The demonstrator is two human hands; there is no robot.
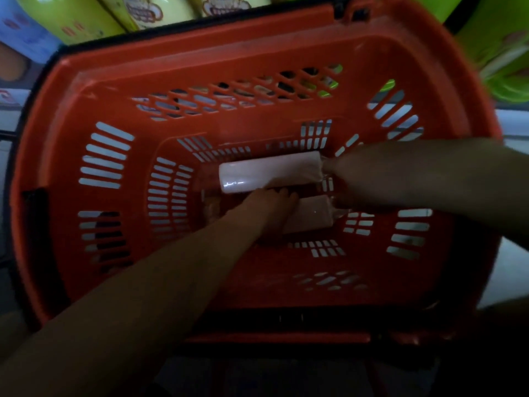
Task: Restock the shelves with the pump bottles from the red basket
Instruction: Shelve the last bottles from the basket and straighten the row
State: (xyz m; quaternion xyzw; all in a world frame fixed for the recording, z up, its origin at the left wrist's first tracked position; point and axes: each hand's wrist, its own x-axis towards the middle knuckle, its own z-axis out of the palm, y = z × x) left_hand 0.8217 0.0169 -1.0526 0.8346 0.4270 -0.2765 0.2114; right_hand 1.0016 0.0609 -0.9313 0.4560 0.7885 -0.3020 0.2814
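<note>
I look down into the red basket (429, 67). Two pale pink pump bottles lie on their sides on its floor, pump ends pointing right. The upper pump bottle (266, 173) lies across the middle. The lower pump bottle (312, 217) lies just in front of it. My left hand (270, 209) reaches in from the lower left, its fingers wrapped over the lower bottle's body. My right hand (355, 176) comes in from the right, blurred, and closes at the upper bottle's neck. It hides both pump heads.
Beyond the basket's far rim stand yellow-green bottles (71, 15) and a blue pack (20, 32) on a shelf. More green packaging (503, 53) sits at the upper right. The basket's black handle (286, 316) lies along the near rim.
</note>
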